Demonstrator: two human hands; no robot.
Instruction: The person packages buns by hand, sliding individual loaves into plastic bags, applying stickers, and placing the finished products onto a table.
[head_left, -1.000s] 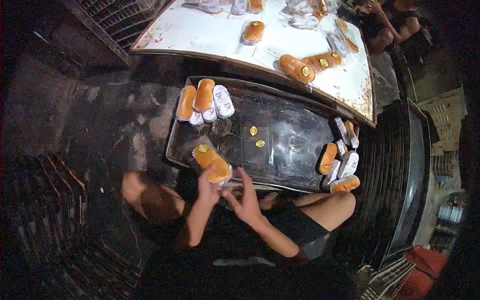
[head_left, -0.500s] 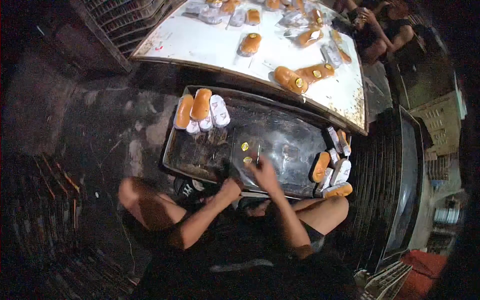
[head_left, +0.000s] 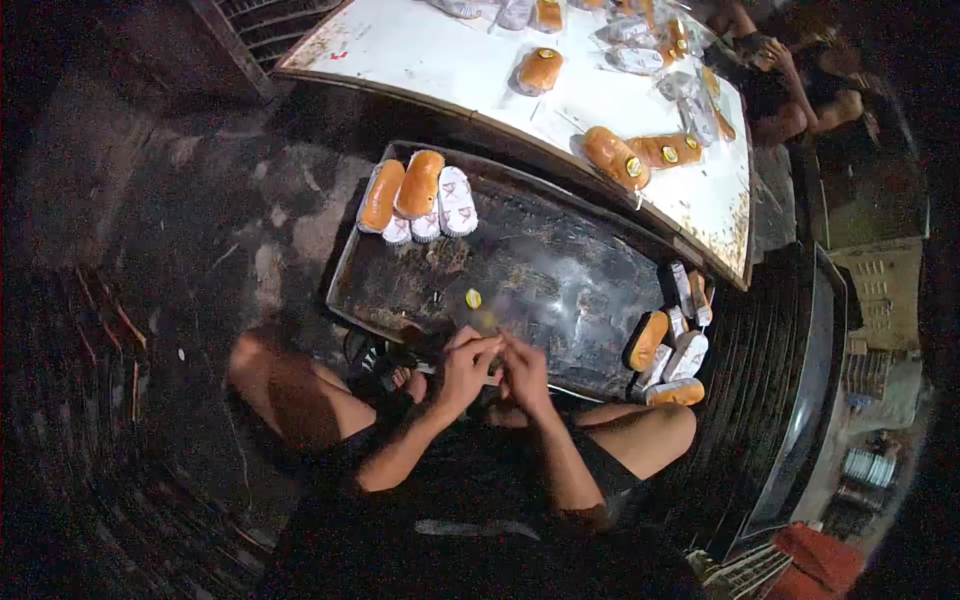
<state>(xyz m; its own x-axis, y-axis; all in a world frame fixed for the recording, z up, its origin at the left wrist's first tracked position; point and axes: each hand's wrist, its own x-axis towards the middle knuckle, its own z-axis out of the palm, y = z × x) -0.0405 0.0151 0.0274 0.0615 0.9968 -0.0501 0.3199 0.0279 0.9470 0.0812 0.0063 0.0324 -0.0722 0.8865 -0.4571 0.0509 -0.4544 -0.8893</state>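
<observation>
The left hand (head_left: pixel 466 370) and right hand (head_left: pixel 524 374) meet above the near edge of the black tray (head_left: pixel 590 300); whether either grip holds anything cannot be told. A yellow label (head_left: pixel 473 298) shows just beyond them. Buns (head_left: pixel 418 185) rest at both tray ends.

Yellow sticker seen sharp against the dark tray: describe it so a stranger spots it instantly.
Find the dark tray beside the white table. Just beyond the left hand is a small yellow sticker. It shows sharply against the dark surface, unlike the blurred yellow patch nearer that hand.
</observation>
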